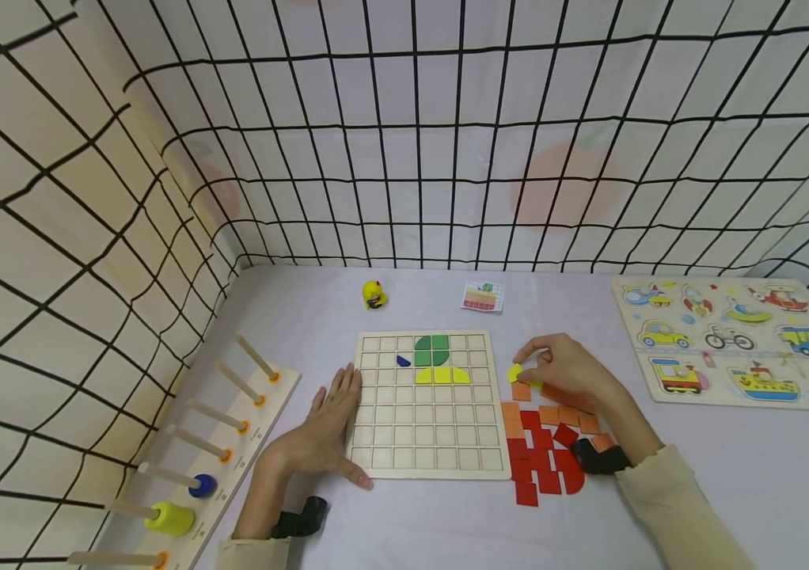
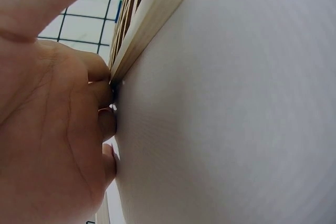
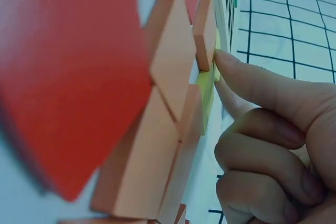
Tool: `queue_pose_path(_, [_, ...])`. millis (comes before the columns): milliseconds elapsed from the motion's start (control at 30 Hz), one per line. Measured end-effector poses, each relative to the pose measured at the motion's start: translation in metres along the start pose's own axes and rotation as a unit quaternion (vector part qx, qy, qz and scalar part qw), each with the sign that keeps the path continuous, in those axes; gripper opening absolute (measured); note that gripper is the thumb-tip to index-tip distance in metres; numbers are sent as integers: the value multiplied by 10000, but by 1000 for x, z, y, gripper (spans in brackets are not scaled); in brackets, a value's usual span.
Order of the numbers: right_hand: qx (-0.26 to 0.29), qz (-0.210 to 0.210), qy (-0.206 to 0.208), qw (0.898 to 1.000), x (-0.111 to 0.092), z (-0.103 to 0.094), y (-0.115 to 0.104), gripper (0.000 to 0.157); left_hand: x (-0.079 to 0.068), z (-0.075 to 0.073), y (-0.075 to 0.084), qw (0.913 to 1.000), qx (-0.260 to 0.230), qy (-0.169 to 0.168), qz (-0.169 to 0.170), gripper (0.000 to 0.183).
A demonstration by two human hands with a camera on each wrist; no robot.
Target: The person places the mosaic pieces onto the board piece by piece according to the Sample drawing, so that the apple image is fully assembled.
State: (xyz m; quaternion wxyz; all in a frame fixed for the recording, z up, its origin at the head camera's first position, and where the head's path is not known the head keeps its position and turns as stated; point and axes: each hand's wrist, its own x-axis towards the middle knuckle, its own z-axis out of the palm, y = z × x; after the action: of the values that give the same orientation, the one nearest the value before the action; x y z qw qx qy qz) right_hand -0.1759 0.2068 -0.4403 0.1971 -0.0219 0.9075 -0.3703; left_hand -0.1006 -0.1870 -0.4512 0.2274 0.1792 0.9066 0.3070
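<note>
Beside the right edge of the board [image 1: 422, 435], the right hand [image 1: 567, 366] pinches a yellow piece [image 1: 514, 373]. The left hand [image 1: 326, 423], fingers extended, touches the left edge; better it presses gently, preventing sliding.

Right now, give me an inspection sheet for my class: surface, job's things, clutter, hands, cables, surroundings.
Surface: pale table
Job's things: grid board bearing green pieces, yellow pieces and a blue piece; orange pieces and red pieces to its right
Clutter: yellow toy figure, picture card, peg stand, vehicle puzzle
Hands: left hand rests at the board's left edge; right hand pinches a yellow piece
Cables: nothing seen
Surroundings: pale backdrop with black grid lines
</note>
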Motion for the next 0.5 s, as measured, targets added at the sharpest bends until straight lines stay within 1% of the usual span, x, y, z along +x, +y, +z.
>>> queue_pose_path(133, [-218, 199, 132, 9995, -6, 3, 2, 29, 0, 0, 0, 10000, -6, -14, 11, 156])
queue_pose_path(267, [-445, 363, 197, 9982, -10, 7, 1, 33, 0, 1, 0, 10000, 4, -5, -9, 156])
queue_pose_path(367, [-510, 302, 259, 9979, -10, 8, 1, 34, 0, 0, 1, 10000, 14, 5, -33, 156])
queue_pose_path(500, [-343, 174, 352, 9986, -8, 7, -1, 33, 0, 0, 2, 10000, 33, 5, -55, 156])
